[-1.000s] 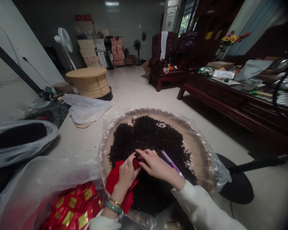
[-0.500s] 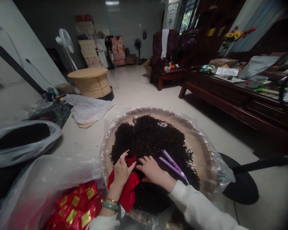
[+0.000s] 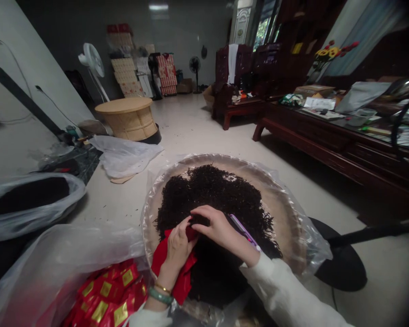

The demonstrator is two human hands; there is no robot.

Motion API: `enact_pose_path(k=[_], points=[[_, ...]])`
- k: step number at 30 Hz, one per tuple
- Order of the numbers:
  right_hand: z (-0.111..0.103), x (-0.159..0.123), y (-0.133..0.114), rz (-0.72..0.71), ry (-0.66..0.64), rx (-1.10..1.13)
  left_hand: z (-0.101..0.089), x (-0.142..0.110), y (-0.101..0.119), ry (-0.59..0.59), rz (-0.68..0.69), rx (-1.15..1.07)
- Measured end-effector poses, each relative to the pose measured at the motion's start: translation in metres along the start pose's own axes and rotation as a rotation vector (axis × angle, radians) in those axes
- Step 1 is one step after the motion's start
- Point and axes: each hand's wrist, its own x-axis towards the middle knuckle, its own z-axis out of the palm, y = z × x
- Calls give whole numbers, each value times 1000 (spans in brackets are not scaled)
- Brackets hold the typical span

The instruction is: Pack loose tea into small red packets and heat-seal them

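My left hand (image 3: pixel 177 245) is closed around a small red pouch (image 3: pixel 191 232), its mouth turned up. My right hand (image 3: pixel 215 225) is at that mouth, thumb and fingers curled around a pinch of dark tea leaves. Below both hands, a broad heap of loose dark tea leaves (image 3: pixel 211 190) covers much of a round, plastic-lined tray (image 3: pixel 284 218). More flat red pouches (image 3: pixel 183 284) lie under my left hand at the tray's near left edge. A purple flat iron (image 3: pixel 241 229) rests on the leaves, partly hidden behind my right forearm.
Filled red packets with gold labels (image 3: pixel 105 290) sit in a clear plastic bag at lower left. Behind it is an open bag of dark leaves (image 3: pixel 30 195). A black fan base (image 3: pixel 341 254) stands right of the tray; a dark wooden table (image 3: pixel 313 145) is beyond.
My right hand has moved up and left from the leaves to the pouch mouth. My left hand, with the pouch, has shifted slightly and tightened around it.
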Motion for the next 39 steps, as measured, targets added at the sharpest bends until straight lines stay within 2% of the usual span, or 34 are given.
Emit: enact_pose_path(k=[4,8,10,13,16,20,22,25,28,31,36,39], points=[[11,-3,5,58,-10,0,1,-3,-3,-12,-16,42],[15,-13,9,4,-101,-328,2,-3,2,-26,-9,27],[17,-15,10,23,-172,-458,3,0,8,-21,-5,-9],[12,-14,12,72,-195,-384,0,6,14,-50,-76,-162],[-5,-11,12,46,-198,-184,-13,17,17,-192,-290,-444],[-26,-12,9,39,-250,-61,-27,31,22,-443,-509,-719],[-29,-12,8,65,-222,-55,-28,34,27,-492,-575,-768],[-24,-12,11,107,-129,-29,-22,32,36,-494,-619,-809],[-16,-11,22,139,11,97,-16,26,40,-523,-719,-874],[-12,-11,35,179,169,227,-12,19,38,-611,-845,-915],[-12,-13,43,209,314,281,-13,19,31,-646,-788,-961],[-13,-14,39,171,263,202,-16,26,31,-627,-737,-984]])
